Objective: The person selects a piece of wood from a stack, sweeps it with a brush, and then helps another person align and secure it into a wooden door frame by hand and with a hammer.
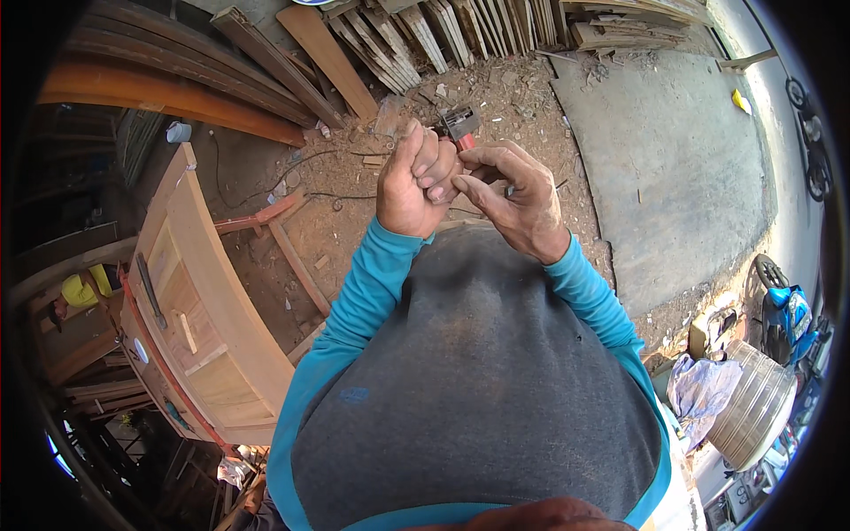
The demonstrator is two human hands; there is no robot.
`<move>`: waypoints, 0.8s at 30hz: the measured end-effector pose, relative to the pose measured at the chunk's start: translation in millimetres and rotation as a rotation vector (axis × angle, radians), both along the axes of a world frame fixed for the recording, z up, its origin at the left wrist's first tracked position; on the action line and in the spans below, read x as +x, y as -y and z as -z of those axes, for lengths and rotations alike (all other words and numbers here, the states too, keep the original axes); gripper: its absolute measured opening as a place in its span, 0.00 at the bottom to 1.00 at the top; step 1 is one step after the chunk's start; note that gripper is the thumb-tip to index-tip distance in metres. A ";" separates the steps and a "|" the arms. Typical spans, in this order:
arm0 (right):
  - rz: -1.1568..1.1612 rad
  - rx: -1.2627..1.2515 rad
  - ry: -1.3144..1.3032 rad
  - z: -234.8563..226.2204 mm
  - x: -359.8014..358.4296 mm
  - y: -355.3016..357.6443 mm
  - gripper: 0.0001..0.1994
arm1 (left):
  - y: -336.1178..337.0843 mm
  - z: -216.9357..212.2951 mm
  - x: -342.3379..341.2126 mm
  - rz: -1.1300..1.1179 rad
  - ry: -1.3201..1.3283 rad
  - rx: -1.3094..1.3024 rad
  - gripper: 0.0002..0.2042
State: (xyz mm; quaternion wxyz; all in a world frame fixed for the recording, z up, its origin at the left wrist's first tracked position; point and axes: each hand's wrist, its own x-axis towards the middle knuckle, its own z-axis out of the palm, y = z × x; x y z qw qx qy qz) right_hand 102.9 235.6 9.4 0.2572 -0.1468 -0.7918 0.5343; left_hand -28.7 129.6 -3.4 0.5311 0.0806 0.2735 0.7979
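My left hand (416, 177) is raised in front of my chest, its fingers curled into the palm. Close against its fingertips, my right hand (522, 196) pinches with thumb and forefinger. Whatever may be between the fingers of either hand is hidden or too small to name. Just beyond the hands, a power tool (459, 122) with a grey metal body and a red part lies on the ground, partly covered by my fingers. A dark cable (341, 196) runs along the dirt toward that spot.
To my left, a panelled wooden door (226, 310) rests on a red-brown frame (257, 219). Long boards (177, 62) and upright wood strips (425, 40) stand at the back. A grey sheet (668, 168) covers ground at right, near a ribbed metal drum (751, 403) and a blue motorbike (788, 319).
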 end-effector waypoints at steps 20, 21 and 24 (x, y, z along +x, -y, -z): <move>-0.008 -0.313 0.083 6.7 28.1 -67.0 0.08 | -58.4 -2.1 21.6 0.149 -0.197 -0.009 0.25; -0.002 -0.332 0.051 10.6 29.6 -66.9 0.08 | -60.3 -1.6 23.2 0.154 -0.186 0.001 0.25; 0.022 -0.407 0.012 9.6 33.7 -67.8 0.09 | -67.1 -2.2 26.7 0.150 -0.188 0.039 0.26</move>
